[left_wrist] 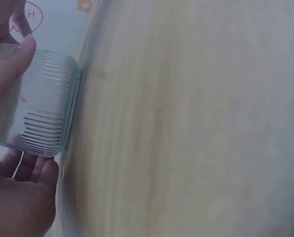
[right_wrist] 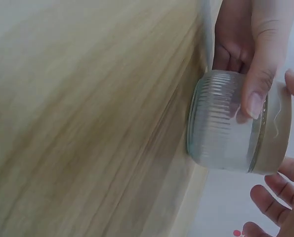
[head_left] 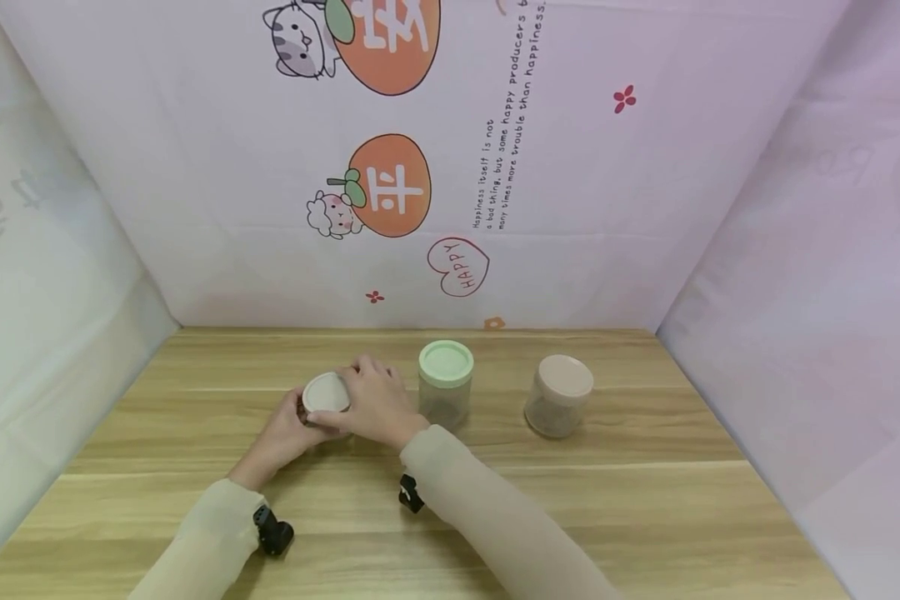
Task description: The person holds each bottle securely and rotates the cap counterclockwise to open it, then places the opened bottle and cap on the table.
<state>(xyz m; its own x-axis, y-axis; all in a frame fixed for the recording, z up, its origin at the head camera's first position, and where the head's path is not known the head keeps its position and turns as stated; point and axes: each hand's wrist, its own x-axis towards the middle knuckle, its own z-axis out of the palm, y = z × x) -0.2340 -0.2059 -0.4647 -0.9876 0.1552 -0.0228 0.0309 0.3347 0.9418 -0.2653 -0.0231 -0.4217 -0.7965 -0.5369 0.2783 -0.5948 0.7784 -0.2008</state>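
Note:
A ribbed clear jar (right_wrist: 218, 121) with a cream lid (head_left: 326, 392) is upright at the left of the table, between the two hands. My left hand (head_left: 288, 429) grips the jar's body, its thumb lying along the side in the right wrist view. From the right, my right hand (head_left: 378, 404) holds the lid, with thumb and fingers at its rim. Whether the jar's base touches the table or hovers just above it, I cannot tell. Its contents are mostly hidden by the hands.
A jar with a green lid (head_left: 446, 364) stands just right of my right hand. Farther right is a jar with a pinkish-beige lid (head_left: 565, 376). The wooden table (head_left: 607, 500) is bordered by a printed white cloth (head_left: 570, 275) at the back and sides.

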